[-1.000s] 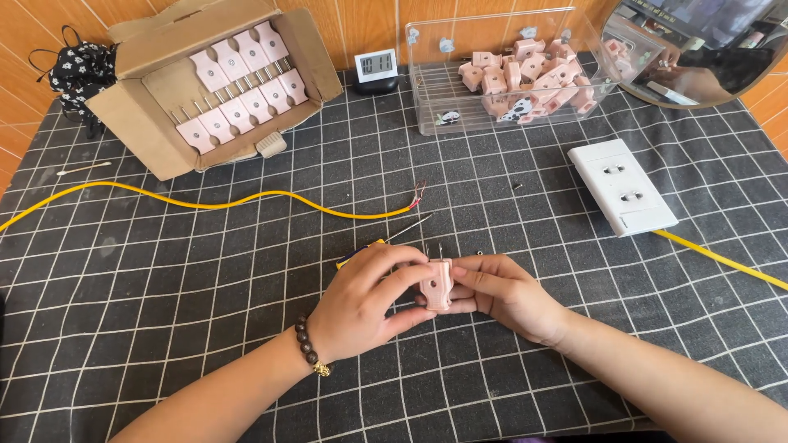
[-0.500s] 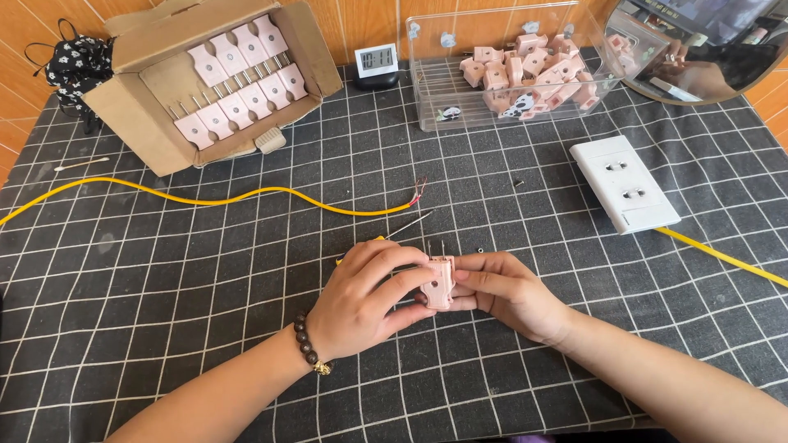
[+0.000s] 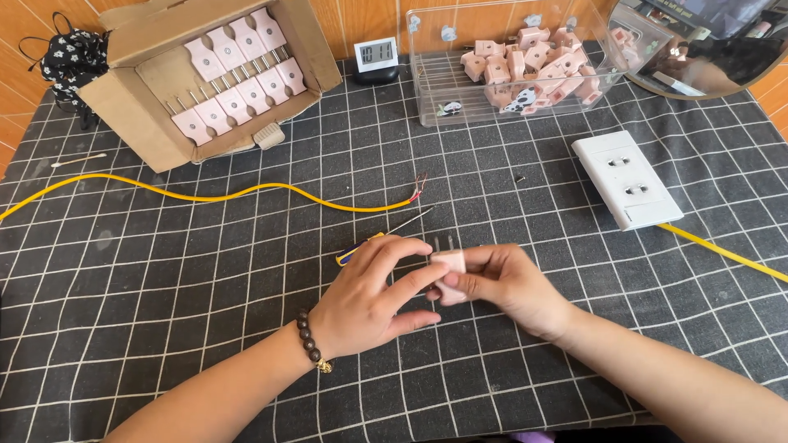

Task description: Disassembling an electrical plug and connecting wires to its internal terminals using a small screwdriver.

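A: Where's the pink plug [image 3: 449, 271]?

B: Between both hands, just above the tabletop [image 3: 164, 312], prongs pointing away. Right hand [image 3: 501, 287] has its grip pinched on the body from the side. Left hand [image 3: 369, 299] lays its fingertips on the near face, thumb under, so it is pinching too.

A: Handling?

B: Judged light, hard plastic, small, somewhat smooth. Metal prongs stiff and thin. Best held by the flat sides of the body, clear of the prongs.

A: Around it?

B: Yellow-handled screwdriver [image 3: 361, 248] just behind the left fingers. Yellow cable [image 3: 205, 197] with a stripped end beyond that. Cardboard box [image 3: 148, 107] of pink plugs far left, clear bin [image 3: 427, 90] of plug parts far centre, white socket strip [image 3: 625, 179] to the right.

A: Versus a second ago?

B: Plug is tipped up more, prongs now showing above the fingers. Left fingers stretched flatter across it. Hands are in the same spot.
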